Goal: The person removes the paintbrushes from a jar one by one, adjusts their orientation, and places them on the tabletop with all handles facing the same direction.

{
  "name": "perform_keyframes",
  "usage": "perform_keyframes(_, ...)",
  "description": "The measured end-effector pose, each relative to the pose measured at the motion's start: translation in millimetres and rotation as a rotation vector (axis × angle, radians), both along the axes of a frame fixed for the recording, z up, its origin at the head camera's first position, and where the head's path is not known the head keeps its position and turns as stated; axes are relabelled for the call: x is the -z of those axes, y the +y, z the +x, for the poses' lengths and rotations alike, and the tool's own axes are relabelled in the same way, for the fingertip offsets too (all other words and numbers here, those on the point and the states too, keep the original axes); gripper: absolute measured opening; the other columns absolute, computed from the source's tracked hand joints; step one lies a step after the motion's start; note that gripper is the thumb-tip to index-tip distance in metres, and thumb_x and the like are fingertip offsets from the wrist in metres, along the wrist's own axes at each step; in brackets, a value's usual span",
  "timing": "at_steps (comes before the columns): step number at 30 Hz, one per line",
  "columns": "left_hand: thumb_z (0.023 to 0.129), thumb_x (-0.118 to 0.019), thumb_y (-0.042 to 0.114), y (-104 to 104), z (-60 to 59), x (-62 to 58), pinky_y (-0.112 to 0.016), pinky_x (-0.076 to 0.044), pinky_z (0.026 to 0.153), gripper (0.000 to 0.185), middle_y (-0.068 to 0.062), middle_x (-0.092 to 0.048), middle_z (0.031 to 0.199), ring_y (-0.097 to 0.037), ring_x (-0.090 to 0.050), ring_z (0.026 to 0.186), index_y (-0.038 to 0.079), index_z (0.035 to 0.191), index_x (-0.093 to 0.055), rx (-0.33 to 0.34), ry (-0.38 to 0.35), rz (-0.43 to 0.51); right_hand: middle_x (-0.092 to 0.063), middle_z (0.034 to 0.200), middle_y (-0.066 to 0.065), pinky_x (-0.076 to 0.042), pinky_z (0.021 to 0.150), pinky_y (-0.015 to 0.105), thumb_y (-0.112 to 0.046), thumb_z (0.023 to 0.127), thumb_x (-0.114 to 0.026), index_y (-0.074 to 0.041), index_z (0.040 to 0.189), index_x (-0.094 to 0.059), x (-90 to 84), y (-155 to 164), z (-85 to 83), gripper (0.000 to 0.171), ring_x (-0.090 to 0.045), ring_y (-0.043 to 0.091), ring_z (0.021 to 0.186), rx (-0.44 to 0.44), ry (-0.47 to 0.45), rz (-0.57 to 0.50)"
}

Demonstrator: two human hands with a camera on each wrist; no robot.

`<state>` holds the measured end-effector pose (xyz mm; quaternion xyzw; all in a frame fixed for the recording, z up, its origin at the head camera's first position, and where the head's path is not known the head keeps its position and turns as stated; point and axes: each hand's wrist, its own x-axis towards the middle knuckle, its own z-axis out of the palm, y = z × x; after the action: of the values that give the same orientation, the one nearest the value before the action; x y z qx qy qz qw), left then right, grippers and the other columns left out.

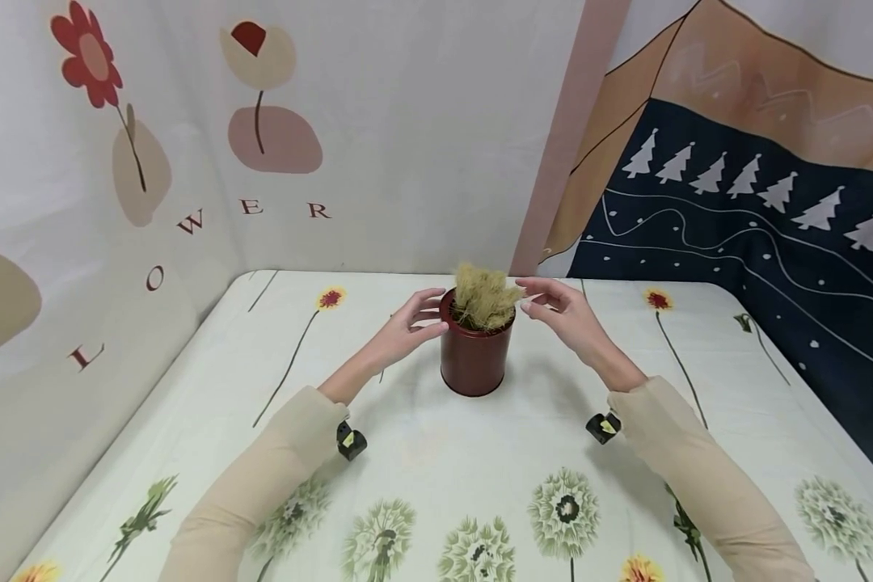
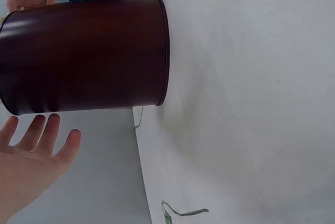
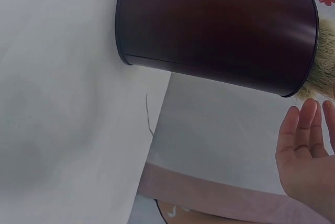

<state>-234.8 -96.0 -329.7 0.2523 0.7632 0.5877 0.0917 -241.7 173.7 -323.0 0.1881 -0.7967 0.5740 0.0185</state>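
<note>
Sleeves (image 1: 269, 453) partly hide flowered cloth (image 1: 436, 453); hands (image 1: 407, 327) flank red pot (image 1: 475, 364), curtain (image 1: 429, 162) behind.

fibre clump (image 1: 482, 297) in pot (image 1: 474, 362) | pot on table (image 1: 436, 453), between left hand (image 1: 400, 331) and right hand (image 1: 569, 320)

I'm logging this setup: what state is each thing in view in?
Canister: upright, open at the top
Straw-like tuft: bunched, sticking up from the canister
Left hand: fingers apart, at the canister's rim; contact unclear
Right hand: fingers relaxed, beside the tuft; contact unclear
Tablecloth: spread out
</note>
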Motion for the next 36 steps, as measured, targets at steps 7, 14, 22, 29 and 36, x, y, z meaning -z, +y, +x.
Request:
perform_keyframes(7,0.089,-0.053,0.012,2,-1.6,-0.5,-0.042,-0.031,0.096,0.053,-0.018,-0.034,0.132,-0.03,-0.035,0.118,0.004,0.135,-0.027,-0.003,-0.004,-0.009,-0.054,0.1,0.01,-0.044,0.076,0.033,-0.018,0.087,-0.057,-0.002,0.119,-0.052,-1.8,-4,0.1,0.036,-0.053,0.023,0.085,-0.005,0.015,-0.003)
perform_keyframes(14,0.089,-0.053,0.013,2,-1.6,-1.1,-0.043,-0.031,0.096,0.054,-0.018,-0.034,0.132,-0.03,-0.035,0.118,0.004,0.135,-0.027,-0.007,-0.012,-0.012,-0.054,0.098,0.008,-0.044,0.073,0.026,-0.016,0.087,-0.057,0.001,0.111,-0.056,-1.4,-7,-1.7,0.029,-0.051,0.017,0.083,0.002,0.062,-0.011)
perform_keyframes(22,0.089,-0.054,0.013,3,-1.8,-2.1,-0.042,-0.031,0.096,0.054,-0.018,-0.034,0.132,-0.029,-0.036,0.118,0.004,0.135,-0.028,-0.013,-0.014,-0.019,-0.055,0.094,0.004,-0.044,0.073,0.023,-0.011,0.086,-0.058,0.005,0.099,-0.058,-1.3,-9,-3.5,0.021,-0.051,0.015,0.084,0.021,0.143,-0.047)
perform_keyframes(29,0.089,-0.054,0.013,3,-1.3,-2.1,-0.043,-0.031,0.095,0.053,-0.018,-0.035,0.131,-0.029,-0.036,0.118,0.004,0.134,-0.028,-0.015,-0.014,-0.019,-0.057,0.088,0.004,-0.045,0.071,0.022,-0.006,0.085,-0.058,0.007,0.096,-0.059,-7.8,-11,-1.9,0.017,-0.054,0.013,0.08,0.013,0.194,-0.088)
perform_keyframes(36,0.089,-0.054,0.013,3,-1.0,-0.7,-0.044,-0.031,0.095,0.052,-0.019,-0.035,0.131,-0.03,-0.036,0.117,0.005,0.134,-0.029,-0.015,-0.013,-0.016,-0.057,0.088,0.0,-0.045,0.073,0.02,-0.002,0.085,-0.057,0.009,0.097,-0.058,-18.8,-10,3.6,0.016,-0.054,0.01,0.081,0.021,0.212,-0.108)
